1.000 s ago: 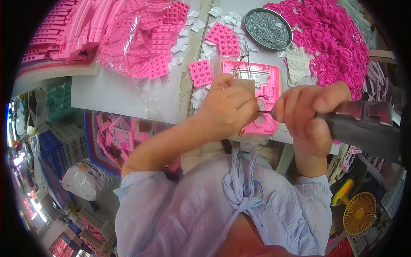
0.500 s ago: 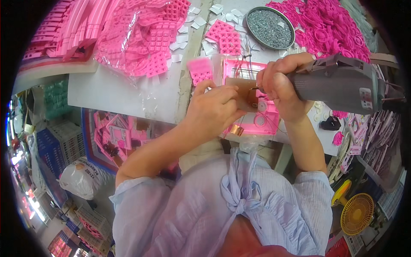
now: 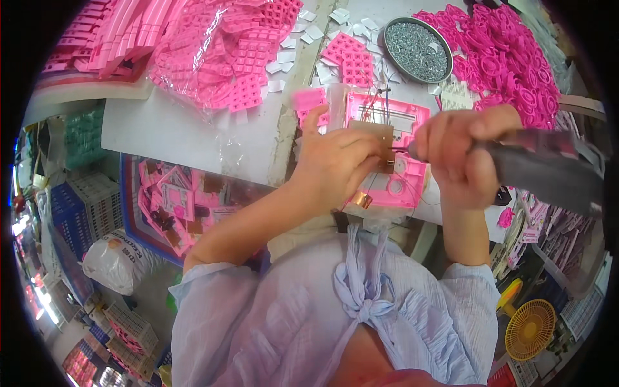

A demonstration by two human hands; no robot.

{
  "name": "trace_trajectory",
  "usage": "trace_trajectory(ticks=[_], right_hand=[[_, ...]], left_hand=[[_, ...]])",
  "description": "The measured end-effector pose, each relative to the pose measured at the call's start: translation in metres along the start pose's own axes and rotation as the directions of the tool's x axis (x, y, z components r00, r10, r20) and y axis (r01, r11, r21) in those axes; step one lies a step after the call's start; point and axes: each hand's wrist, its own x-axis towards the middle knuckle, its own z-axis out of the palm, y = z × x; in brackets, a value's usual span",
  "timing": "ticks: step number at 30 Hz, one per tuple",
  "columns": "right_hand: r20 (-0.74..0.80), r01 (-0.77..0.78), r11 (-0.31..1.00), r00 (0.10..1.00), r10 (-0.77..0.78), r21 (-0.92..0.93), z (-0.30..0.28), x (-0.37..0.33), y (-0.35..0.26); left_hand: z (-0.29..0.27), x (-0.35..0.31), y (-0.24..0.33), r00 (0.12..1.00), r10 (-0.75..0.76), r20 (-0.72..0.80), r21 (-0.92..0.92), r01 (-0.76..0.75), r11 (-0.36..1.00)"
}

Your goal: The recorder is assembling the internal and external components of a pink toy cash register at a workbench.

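Observation:
A brown circuit board (image 3: 384, 132) lies over the pink plastic casing (image 3: 418, 187) in front of me. My left hand (image 3: 335, 161) has its curled fingertips on the board and its forefinger raised. In my right hand (image 3: 461, 151) is a grey electric screwdriver (image 3: 548, 171), held nearly level and blurred by motion. Its thin bit points left and ends at the board's right edge; a screw cannot be made out there. Thin wires run from the casing's top, and a copper-coloured piece (image 3: 362, 199) sits by its lower left corner. A pink keypad piece (image 3: 311, 104) lies left of the casing.
A round tray (image 3: 391, 61) of small screws stands beyond the casing. Pink ring-shaped parts (image 3: 503, 64) are heaped at the far right. Bagged pink keypads (image 3: 219, 64) lie at the far left. Below the table edge, a blue bin (image 3: 132, 213) holds pink casings. A yellow fan (image 3: 530, 329) stands lower right.
The screwdriver's rear has swung down and away to the right, with my right hand turning along. The casing shows more on its right side. My left fingers still touch the board.

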Motion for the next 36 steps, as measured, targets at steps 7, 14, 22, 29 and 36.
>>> trace_trajectory(ticks=[7,14,22,29,36], right_hand=[[-0.023,-0.021,1.0,1.0,0.02,-0.008,0.003,-0.01,-0.007],[-0.054,-0.014,0.999,0.998,0.011,-0.052,-0.013,-0.013,-0.012],[-0.071,-0.101,0.984,0.993,0.092,-0.147,0.002,-0.02,0.008],[-0.082,-0.139,0.979,0.988,0.128,-0.148,0.016,-0.028,0.018],[0.036,-0.15,0.96,0.986,0.163,-0.238,0.019,-0.034,0.027]], left_hand=[[0.012,0.012,0.002,0.994,0.044,-0.096,-0.162,-0.06,0.985],[-0.025,0.08,-0.011,0.919,0.276,0.281,-0.128,-0.249,0.96],[0.058,0.207,-0.066,0.983,0.0,0.184,0.591,-0.111,0.799],[0.058,0.214,-0.063,0.971,0.029,0.236,0.543,-0.156,0.825],[0.039,0.203,-0.055,0.993,-0.078,0.093,0.384,0.037,0.923]])
